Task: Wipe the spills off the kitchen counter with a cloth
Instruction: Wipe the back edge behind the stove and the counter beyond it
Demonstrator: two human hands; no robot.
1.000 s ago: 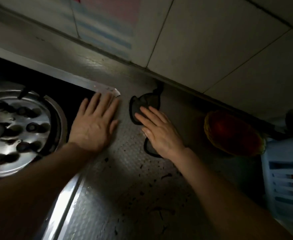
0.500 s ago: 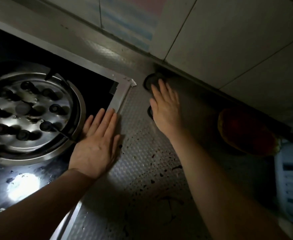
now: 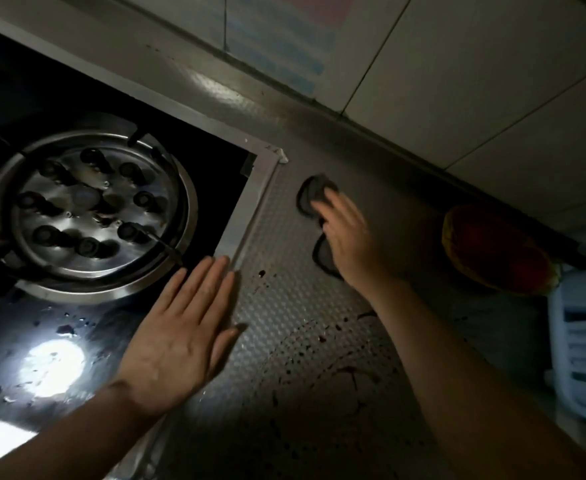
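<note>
A dark grey cloth (image 3: 310,195) lies on the textured metal counter (image 3: 284,323), just right of the stove's corner. My right hand (image 3: 348,237) lies flat on top of the cloth with straight fingers and presses it down; cloth shows beyond the fingertips and beside the palm. Dark red spill spots (image 3: 319,355) dot the counter below that hand. My left hand (image 3: 184,337) rests flat, fingers straight, across the stove's metal edge and the counter.
A black glass stove (image 3: 59,91) with a round steel burner (image 3: 87,209) fills the left. A red and yellow round object (image 3: 492,251) and a pale blue slotted basket (image 3: 582,348) sit at the right. Tiled wall (image 3: 458,81) borders the back.
My right hand has slid the cloth back toward me from the wall corner. My left hand stays flat at the stove's edge. The camera has shifted, showing more of the stove.
</note>
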